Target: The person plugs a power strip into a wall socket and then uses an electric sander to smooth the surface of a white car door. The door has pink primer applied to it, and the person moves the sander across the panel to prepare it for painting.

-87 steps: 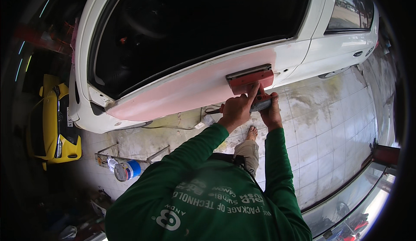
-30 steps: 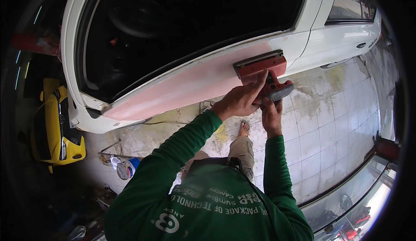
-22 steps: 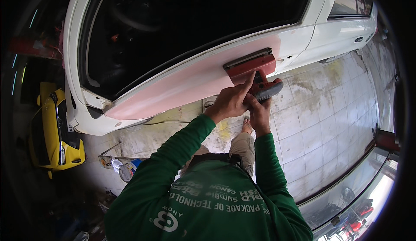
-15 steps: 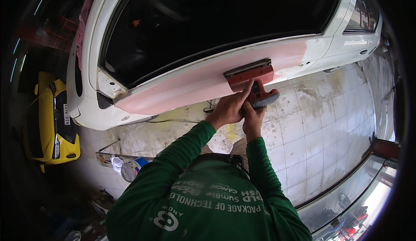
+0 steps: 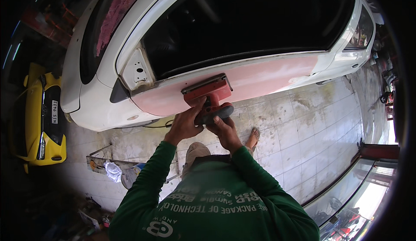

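Note:
A red power sander with a black grip lies with its flat pad against the pink-coated door panel of a white car. My left hand is wrapped on the left side of the sander, one finger reaching up along its red body. On the right side of the black grip, my right hand is closed with its thumb up. The pad's face is hidden against the panel. Just above the sander runs the dark side window.
A yellow car stands at the far left. On the tiled floor, left of my legs, are a metal stand, crumpled white plastic and a bucket. A cable lies below the car. Right of me is a glass case.
The sander, with both hands on it, has slid left along the panel toward the front of the car. My view has shifted, and a foot now shows on the floor.

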The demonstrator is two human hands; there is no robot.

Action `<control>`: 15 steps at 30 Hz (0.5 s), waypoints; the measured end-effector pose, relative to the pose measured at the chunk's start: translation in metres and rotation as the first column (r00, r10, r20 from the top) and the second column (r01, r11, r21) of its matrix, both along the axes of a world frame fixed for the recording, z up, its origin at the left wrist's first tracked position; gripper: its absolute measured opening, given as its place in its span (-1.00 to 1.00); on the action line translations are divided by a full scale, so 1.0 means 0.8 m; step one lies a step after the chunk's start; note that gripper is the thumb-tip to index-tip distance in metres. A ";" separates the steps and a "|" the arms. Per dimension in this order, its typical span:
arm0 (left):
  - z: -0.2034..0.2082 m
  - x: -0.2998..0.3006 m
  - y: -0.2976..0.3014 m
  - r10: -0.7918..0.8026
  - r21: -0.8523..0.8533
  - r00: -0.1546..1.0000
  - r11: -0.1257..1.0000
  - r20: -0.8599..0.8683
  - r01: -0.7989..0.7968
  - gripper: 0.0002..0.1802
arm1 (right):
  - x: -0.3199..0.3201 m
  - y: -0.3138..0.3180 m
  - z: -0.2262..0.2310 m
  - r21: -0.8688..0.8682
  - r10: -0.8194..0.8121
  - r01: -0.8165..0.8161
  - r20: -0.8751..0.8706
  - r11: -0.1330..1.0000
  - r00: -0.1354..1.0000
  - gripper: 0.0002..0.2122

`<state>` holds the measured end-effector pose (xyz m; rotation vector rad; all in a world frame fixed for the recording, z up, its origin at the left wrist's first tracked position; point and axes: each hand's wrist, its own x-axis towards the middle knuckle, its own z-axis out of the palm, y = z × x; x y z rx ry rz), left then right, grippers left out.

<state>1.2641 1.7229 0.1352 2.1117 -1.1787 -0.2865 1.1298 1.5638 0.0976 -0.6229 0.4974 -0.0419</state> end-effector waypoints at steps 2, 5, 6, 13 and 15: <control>0.002 0.011 0.039 0.022 0.077 1.000 0.997 -0.022 -0.020 0.24 | 0.022 0.014 0.005 -0.036 0.038 -0.041 -0.079 0.999 0.996 -0.30; -0.009 0.019 0.055 0.048 0.063 0.998 0.997 0.045 -0.051 0.24 | 0.045 0.044 0.009 -0.128 0.045 -0.060 -0.117 0.990 0.992 -0.37; -0.012 0.021 0.054 0.061 0.058 0.995 0.996 0.079 -0.066 0.24 | 0.044 0.043 0.011 -0.149 0.029 -0.047 -0.119 0.988 0.992 -0.42; 0.000 -0.010 -0.045 0.033 0.076 0.986 0.996 0.160 -0.046 0.22 | 0.015 -0.046 0.025 -0.182 -0.070 0.056 -0.069 0.982 0.995 -0.39; 0.016 -0.023 -0.090 0.020 0.125 0.983 0.991 0.182 -0.043 0.19 | 0.004 -0.086 0.027 -0.155 -0.113 0.101 -0.076 0.983 0.991 -0.42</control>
